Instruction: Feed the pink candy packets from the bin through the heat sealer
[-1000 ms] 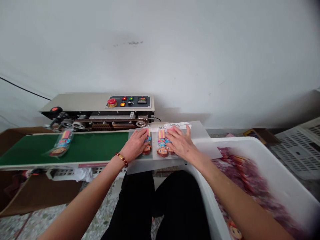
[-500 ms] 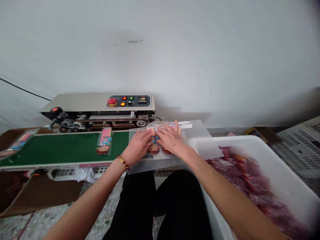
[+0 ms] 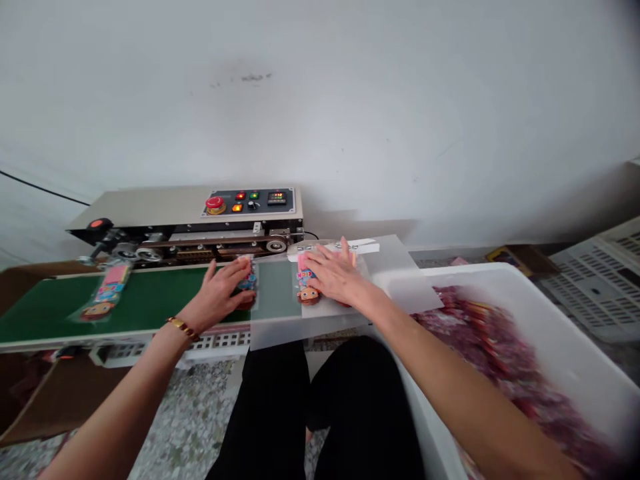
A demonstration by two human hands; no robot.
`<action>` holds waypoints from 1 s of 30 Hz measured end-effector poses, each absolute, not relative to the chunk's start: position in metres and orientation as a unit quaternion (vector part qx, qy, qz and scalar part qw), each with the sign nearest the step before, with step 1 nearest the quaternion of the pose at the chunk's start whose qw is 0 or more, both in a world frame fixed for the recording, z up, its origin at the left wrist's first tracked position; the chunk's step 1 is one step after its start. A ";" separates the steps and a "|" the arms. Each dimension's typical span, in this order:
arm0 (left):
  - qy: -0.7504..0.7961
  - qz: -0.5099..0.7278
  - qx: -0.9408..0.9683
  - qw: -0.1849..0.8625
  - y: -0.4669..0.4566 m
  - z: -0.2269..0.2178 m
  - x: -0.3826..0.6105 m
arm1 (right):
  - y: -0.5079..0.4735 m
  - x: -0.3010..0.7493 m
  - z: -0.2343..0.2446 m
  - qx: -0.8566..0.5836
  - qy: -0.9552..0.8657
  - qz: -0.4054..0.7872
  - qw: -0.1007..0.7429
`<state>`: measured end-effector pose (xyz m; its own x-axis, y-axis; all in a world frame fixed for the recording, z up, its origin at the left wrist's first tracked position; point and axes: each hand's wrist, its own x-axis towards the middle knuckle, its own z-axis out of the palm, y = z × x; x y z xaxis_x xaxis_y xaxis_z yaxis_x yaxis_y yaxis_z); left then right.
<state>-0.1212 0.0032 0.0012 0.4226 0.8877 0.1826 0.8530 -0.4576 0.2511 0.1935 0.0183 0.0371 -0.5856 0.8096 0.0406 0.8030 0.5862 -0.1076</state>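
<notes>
My left hand [image 3: 219, 294] lies flat, fingers spread, on a colourful cartoon packet [image 3: 247, 283] at the right end of the green conveyor belt [image 3: 60, 305], next to the sealer's intake. Over on the translucent feed plate [image 3: 280, 319], my right hand [image 3: 337, 273] rests open on another packet [image 3: 306, 284] whose cartoon face shows at its near end. A third packet [image 3: 103, 299] rides the belt far to the left. A beaded bracelet [image 3: 182, 328] is on my left wrist.
The band sealer [image 3: 190, 220] with red stop button and lit panel stands behind the belt against the white wall. A white tub [image 3: 545, 347] of more packets sits at my right. A brown carton [image 3: 60, 393] is below the belt's left end; a white crate [image 3: 600, 287] lies far right.
My left hand slid a packet leftward off the plate onto the belt. The earlier packet travelled further left along the belt. My right hand stayed on the remaining packet.
</notes>
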 end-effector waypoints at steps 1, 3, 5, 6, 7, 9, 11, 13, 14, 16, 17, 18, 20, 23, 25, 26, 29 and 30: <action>0.535 0.152 0.830 0.034 0.002 0.003 -0.119 | 0.021 0.188 0.039 -0.448 -0.892 0.051 0.042; 0.535 0.178 0.826 0.012 0.000 0.004 -0.098 | 0.023 0.182 0.041 -0.442 -0.893 0.067 0.047; 0.490 0.199 0.848 0.033 -0.001 0.004 -0.064 | 0.021 0.186 0.042 -0.450 -0.889 0.064 0.061; 0.466 0.203 0.860 0.048 -0.001 0.003 -0.045 | 0.019 0.192 0.042 -0.459 -0.884 0.054 0.069; 0.449 0.205 0.868 0.057 -0.001 0.001 -0.027 | 0.017 0.199 0.042 -0.469 -0.879 0.038 0.075; 0.439 0.199 0.874 0.065 -0.001 -0.003 -0.003 | 0.011 0.218 0.040 -0.489 -0.869 -0.004 0.078; 0.451 0.190 0.869 0.067 -0.002 -0.007 0.005 | 0.006 0.237 0.038 -0.501 -0.862 -0.036 0.072; 0.475 0.187 0.857 0.069 -0.003 -0.011 -0.003 | 0.002 0.249 0.035 -0.501 -0.861 -0.051 0.068; 0.489 0.187 0.849 0.070 -0.003 -0.013 -0.012 | 0.001 0.251 0.034 -0.498 -0.863 -0.051 0.066; 0.509 0.183 0.838 0.072 -0.003 -0.015 -0.035 | 0.002 0.247 0.031 -0.492 -0.868 -0.044 0.061; 0.514 0.178 0.836 0.072 -0.003 -0.015 -0.048 | 0.003 0.242 0.031 -0.489 -0.870 -0.036 0.057; 0.516 0.174 0.836 0.071 -0.003 -0.015 -0.062 | 0.006 0.234 0.030 -0.486 -0.872 -0.027 0.052; 0.528 0.168 0.831 0.053 -0.004 -0.014 -0.087 | 0.011 0.215 0.028 -0.480 -0.876 -0.011 0.042; 0.577 0.179 0.797 0.000 -0.007 -0.009 -0.106 | 0.019 0.187 0.024 -0.458 -0.887 -0.006 0.055; 0.581 0.195 0.790 -0.014 -0.008 -0.004 -0.097 | 0.023 0.173 0.022 -0.451 -0.889 -0.005 0.075; 0.565 0.202 0.800 -0.007 -0.008 -0.002 -0.086 | 0.024 0.169 0.022 -0.450 -0.889 -0.001 0.082; 0.485 0.215 0.846 0.048 -0.004 0.003 -0.039 | 0.022 0.173 0.026 -0.456 -0.885 0.010 0.094; 0.465 0.217 0.856 0.064 -0.002 0.003 -0.023 | 0.020 0.180 0.029 -0.462 -0.882 0.009 0.096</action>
